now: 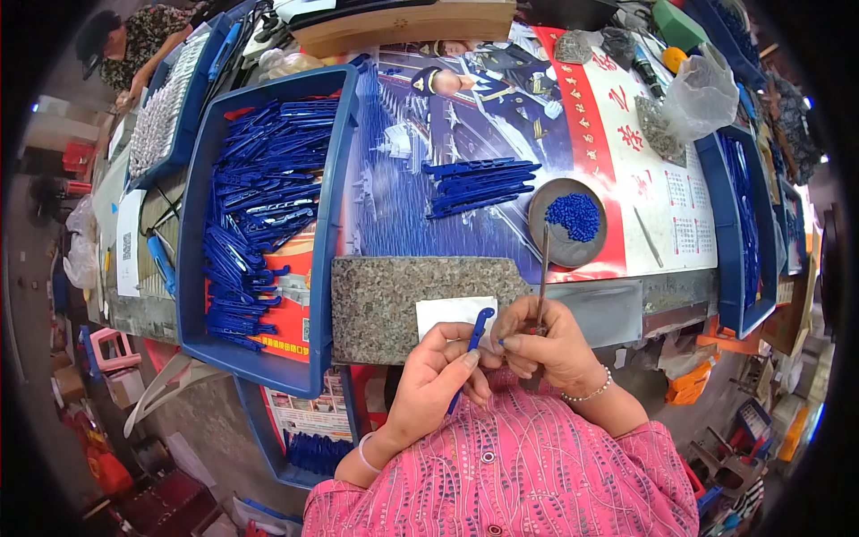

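My left hand (440, 369) is closed around a slim blue handle-like piece (479, 329), its rounded end with a small hole pointing up. Close beside it, my right hand (550, 345) grips a thin metal rod (544, 268) that stands up between the fingers. The right fingertips are pinched near the blue piece; whether they hold anything small as well is hidden. Behind my hands a white pad (447, 311) lies on a speckled stone block (376, 300). A round grey dish (565, 255) holds a heap of small blue pellets (573, 215).
At left, a large blue tray (335, 206) holds many similar blue pieces (268, 170). More blue pieces (479, 186) lie in a row on the poster-covered table. Another blue tray (734, 224) stands at right, near a clear plastic bag (702, 98). A person (148, 45) is at far left.
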Demonstrator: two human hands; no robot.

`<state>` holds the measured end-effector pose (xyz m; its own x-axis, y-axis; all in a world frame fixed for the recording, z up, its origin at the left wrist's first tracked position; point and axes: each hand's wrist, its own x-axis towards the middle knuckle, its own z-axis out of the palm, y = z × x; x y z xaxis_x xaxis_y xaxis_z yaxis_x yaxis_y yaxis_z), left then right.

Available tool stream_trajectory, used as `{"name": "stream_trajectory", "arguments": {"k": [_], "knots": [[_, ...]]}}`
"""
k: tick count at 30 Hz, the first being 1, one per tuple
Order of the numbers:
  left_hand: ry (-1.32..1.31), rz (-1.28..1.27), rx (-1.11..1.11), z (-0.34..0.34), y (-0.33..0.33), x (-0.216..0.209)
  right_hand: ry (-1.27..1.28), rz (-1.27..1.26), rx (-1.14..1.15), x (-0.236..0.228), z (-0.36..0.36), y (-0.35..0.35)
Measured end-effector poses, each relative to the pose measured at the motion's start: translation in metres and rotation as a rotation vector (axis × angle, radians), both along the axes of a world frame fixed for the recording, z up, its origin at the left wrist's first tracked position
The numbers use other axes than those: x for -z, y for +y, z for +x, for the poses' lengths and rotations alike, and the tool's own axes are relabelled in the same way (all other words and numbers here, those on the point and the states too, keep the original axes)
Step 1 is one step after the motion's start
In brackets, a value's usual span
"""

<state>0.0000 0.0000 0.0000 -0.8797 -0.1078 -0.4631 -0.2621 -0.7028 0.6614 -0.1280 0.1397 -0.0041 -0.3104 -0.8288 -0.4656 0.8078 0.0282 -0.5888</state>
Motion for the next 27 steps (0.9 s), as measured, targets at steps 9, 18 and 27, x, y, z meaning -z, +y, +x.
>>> {"name": "stream_trajectory", "arguments": {"k": [9, 18, 27], "knots": [[-0.068, -0.046, -0.024, 0.000, 0.003, 0.000, 0.616, 0.135, 0.122, -0.004, 0.015, -0.007], [-0.075, -0.118, -0.020, -0.002, 0.007, 0.001, 0.855, 0.198, -0.007, 0.000, 0.016, -0.003], [-0.062, -0.393, -0.037, 0.003, 0.017, 0.009, 1.109, 0.241, 0.114, -0.002, 0.021, -0.005]]}}
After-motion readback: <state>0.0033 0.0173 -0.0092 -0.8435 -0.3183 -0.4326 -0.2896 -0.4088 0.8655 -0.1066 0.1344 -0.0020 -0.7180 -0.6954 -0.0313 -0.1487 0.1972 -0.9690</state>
